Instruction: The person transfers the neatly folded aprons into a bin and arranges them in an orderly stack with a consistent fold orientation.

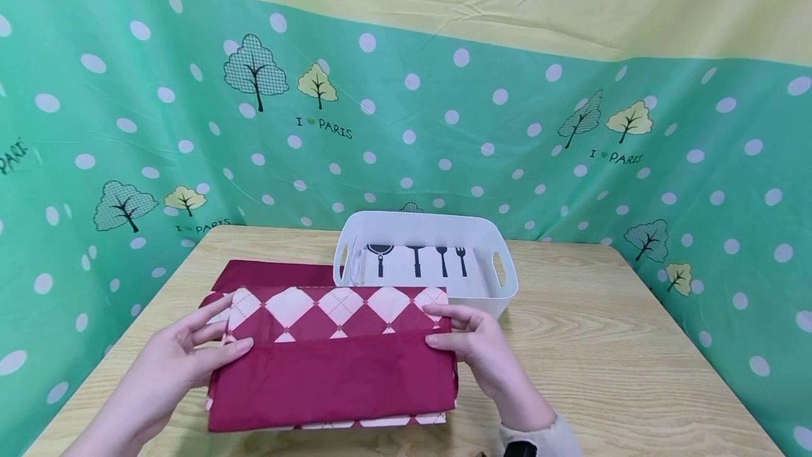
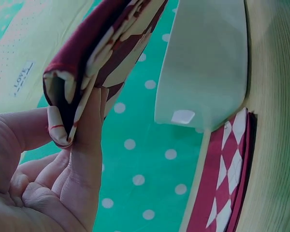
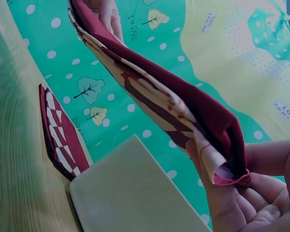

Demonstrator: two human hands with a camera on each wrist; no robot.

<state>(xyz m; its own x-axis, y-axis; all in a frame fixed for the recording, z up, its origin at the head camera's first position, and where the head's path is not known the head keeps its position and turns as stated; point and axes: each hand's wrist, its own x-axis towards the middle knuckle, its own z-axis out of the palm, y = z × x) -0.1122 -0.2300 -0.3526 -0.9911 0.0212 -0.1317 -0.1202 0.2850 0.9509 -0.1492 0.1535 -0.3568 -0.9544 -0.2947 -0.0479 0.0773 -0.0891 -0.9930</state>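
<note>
1. Left hand (image 1: pixel 171 362): pinching the left end of the folded cloth (image 1: pixel 333 365), thumb on top, fingers lying underneath.
2. Right hand (image 1: pixel 478 344): gripping the cloth's right end the same way, thumb over the upper fold.
3. Folded cloth, maroon with a cream diamond panel: being held in several layers just above the table (image 1: pixel 603 372), in front of the basket. Judging by its sag between the hands, it is handling as light, soft and limp, not fragile; layers look liable to slide, so both ends need pinching through all layers.
4. Second maroon cloth (image 1: pixel 273 275): lying flat on the table behind, touching the basket.
5. White basket (image 1: pixel 504 270): holding a utensil-print cloth (image 1: pixel 419 266).
</note>
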